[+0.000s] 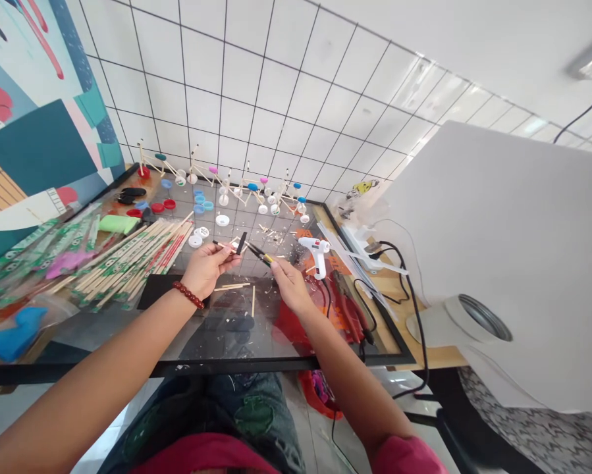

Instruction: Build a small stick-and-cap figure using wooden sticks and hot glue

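Observation:
My left hand (207, 268), with a red bead bracelet on its wrist, is closed on a short wooden stick assembly. A narrow black strip (242, 243) stands up at its fingertips. My right hand (289, 283) grips a slim, dark-tipped hand tool (259, 253) with yellow on its handle; its exact kind is unclear. The tool's tip points left, close to the black strip; whether they touch I cannot tell. Below the hands, loose wooden sticks (253, 301) lie on the glass tabletop. A dark flat sheet (164, 291) is partly beneath my left forearm.
Stick-and-bottle-cap models (224, 196) line the back. Bundled chopsticks (137, 263) and loose caps (166, 205) lie left. A white glue gun (315, 253) stands right, with red-handled pliers (349, 306) and a power strip (362, 249) beyond. A cable (419, 316) hangs over the right edge.

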Motion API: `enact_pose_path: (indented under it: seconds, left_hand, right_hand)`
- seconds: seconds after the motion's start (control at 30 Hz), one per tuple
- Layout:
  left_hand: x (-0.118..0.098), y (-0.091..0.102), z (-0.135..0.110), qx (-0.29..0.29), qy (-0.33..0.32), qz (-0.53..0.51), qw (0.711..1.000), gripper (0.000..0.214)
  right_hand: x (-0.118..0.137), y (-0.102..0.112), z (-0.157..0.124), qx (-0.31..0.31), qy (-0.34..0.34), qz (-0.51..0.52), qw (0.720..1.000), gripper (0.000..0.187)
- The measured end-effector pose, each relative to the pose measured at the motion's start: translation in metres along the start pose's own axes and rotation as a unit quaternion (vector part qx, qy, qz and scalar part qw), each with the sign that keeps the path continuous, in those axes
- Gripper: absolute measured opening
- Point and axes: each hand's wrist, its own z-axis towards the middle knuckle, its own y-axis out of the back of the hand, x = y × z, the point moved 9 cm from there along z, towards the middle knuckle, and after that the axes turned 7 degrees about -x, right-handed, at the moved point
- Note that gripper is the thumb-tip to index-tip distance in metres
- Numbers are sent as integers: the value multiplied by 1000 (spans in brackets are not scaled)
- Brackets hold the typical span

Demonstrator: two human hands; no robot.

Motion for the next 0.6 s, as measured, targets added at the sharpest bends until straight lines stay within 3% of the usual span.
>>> enact_pose_path:
  seconds: [0.37, 0.6]
  left_hand:
    - [-2, -4, -3, 6, -9, 19, 1000, 21]
    - [0, -10, -5, 40, -31, 37, 998, 23]
  right_hand:
    - [4, 8, -4, -3, 46, -77, 996, 37]
    - [0, 4, -5, 10, 33, -88, 995, 37]
